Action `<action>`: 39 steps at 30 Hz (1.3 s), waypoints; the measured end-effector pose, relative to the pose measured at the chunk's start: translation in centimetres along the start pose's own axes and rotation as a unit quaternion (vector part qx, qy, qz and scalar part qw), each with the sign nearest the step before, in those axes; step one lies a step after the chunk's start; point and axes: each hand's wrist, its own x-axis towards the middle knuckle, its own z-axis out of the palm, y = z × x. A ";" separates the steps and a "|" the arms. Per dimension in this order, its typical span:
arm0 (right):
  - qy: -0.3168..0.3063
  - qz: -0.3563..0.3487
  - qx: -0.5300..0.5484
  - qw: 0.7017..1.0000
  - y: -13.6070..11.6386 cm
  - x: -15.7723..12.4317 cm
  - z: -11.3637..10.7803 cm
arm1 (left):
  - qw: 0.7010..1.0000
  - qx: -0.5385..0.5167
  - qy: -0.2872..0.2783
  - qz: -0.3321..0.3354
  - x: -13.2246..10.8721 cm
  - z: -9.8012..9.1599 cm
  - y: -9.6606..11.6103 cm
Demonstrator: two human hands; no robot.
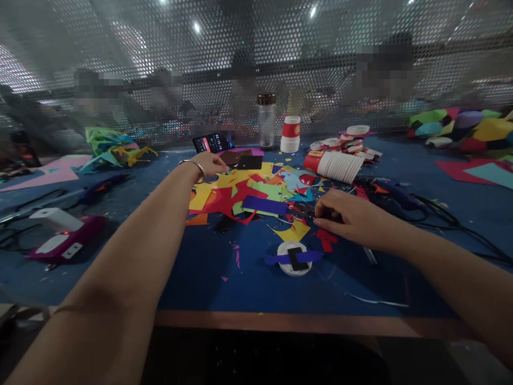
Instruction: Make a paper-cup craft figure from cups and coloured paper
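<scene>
Left hand [212, 163]: stretched out to far middle of worktop [224, 289], bracelet [192, 163] at wrist, fingertips on brown paper piece [233, 156], just beside black paper piece [249, 162]; pinched or only flat touch, cannot tell. Phone [212, 143] just behind, propped, screen lit

Right hand [344, 216]: palm down, right of centre, fingers curled over dark bits at right fringe of coloured scrap pile [248, 192]; grasping or only resting, cannot tell, fingertips hide it

White disc [294, 258] with purple strip and black rectangle on top: near front edge, centre, close to right hand, not touching

Lying cup stack [339, 166] beyond right hand. Upright cup stack [290, 135] and clear bottle [266, 122] side by side at far edge. Glue gun [396, 198] with cables just right of right hand. Purple device [66, 240] toward left edge, well apart from both hands
</scene>
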 end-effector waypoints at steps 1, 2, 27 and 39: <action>0.001 -0.001 -0.001 1.000 0.0 0.0 0.0 | 1.000 -0.004 -0.002 0.000 -0.1 0.0 -0.1; 0.003 0.000 -0.001 1.000 0.1 0.0 0.0 | 1.000 -0.008 -0.003 0.002 -0.2 0.1 -0.2; -0.010 0.031 0.008 0.999 -0.5 -0.1 -0.2 | 0.984 0.031 0.170 0.030 -0.5 2.2 2.1; -0.010 0.026 0.006 1.000 -0.4 -0.1 -0.1 | 0.947 -0.125 0.290 0.054 0.1 1.7 3.0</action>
